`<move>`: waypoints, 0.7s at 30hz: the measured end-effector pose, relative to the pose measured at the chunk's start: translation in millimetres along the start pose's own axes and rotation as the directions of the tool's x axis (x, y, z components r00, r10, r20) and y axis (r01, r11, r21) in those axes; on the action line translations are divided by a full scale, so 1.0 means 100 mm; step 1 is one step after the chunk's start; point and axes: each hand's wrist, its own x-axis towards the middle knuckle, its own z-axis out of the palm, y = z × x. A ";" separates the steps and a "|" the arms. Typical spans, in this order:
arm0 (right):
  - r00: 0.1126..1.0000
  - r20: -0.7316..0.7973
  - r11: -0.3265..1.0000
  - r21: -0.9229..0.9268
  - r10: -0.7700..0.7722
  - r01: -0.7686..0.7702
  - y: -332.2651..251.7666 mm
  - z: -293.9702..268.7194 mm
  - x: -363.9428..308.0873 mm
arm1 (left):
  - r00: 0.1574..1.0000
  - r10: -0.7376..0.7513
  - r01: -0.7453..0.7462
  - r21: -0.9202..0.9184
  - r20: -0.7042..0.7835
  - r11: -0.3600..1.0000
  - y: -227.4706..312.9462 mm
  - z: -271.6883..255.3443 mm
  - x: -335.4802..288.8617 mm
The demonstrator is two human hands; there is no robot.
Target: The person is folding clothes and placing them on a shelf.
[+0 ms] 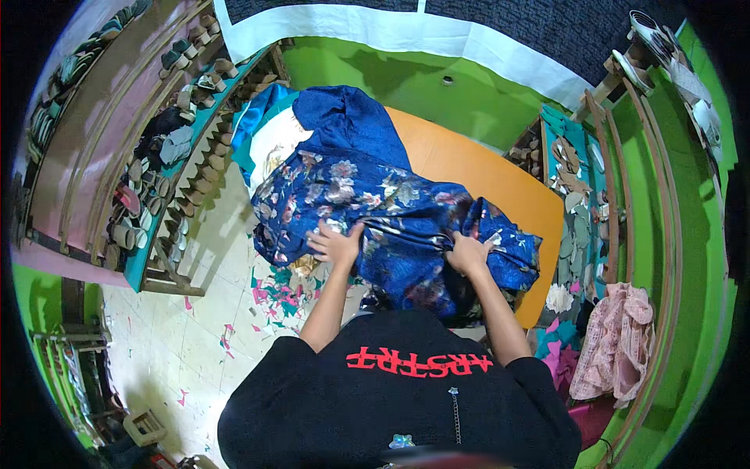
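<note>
A large shiny blue fabric with a pale floral pattern [344,184] lies in folds over the orange table in front of me, its near part hanging toward my body. My left hand [334,245] rests on the fabric's near left part, open, with fingers spread and thumb apart. Farther right, my right hand [469,254] presses on bunched folds, its thumb apart from the fingers; some fingertips are hard to see. Creases run across the cloth between both hands. Behind it lie a plain dark blue cloth [351,121], a cream cloth [280,144] and teal cloth [244,144].
The orange table [484,168] shows at the right. Racks of wooden shoe forms [207,172] stand on the left, more shelves [574,180] on the right. Pink and teal scraps [281,293] litter the tiled floor. A pink textured garment [617,340] hangs at the right.
</note>
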 end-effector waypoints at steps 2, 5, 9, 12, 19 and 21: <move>0.993 -0.054 0.991 0.078 -0.108 0.112 -0.16 -0.11 -0.05 | 0.962 -0.251 0.264 -0.125 0.111 0.956 -0.07 0.03 0.22; 0.936 -0.029 0.913 0.213 -0.349 0.347 -0.69 -0.42 -0.32 | 0.980 -0.143 0.197 -0.638 0.136 0.744 -0.61 0.40 0.66; 0.791 0.015 0.730 0.395 -0.611 0.557 -0.85 -0.14 -0.35 | 0.743 0.364 0.577 -0.813 0.561 0.077 0.02 -0.13 0.35; 0.698 0.110 0.614 0.585 -0.708 0.530 -0.93 0.09 -0.12 | 0.739 0.217 0.625 -0.769 0.638 0.136 0.00 -0.11 0.32; 0.766 -0.540 0.757 0.320 -0.348 0.570 -1.00 -0.03 0.38 | 0.673 0.297 0.735 -0.658 0.677 -0.165 0.02 -0.45 0.22; 0.884 -0.418 0.904 0.262 -0.209 0.338 -1.02 0.08 0.39 | 0.706 0.307 0.707 -0.663 0.639 -0.245 0.09 -0.55 0.22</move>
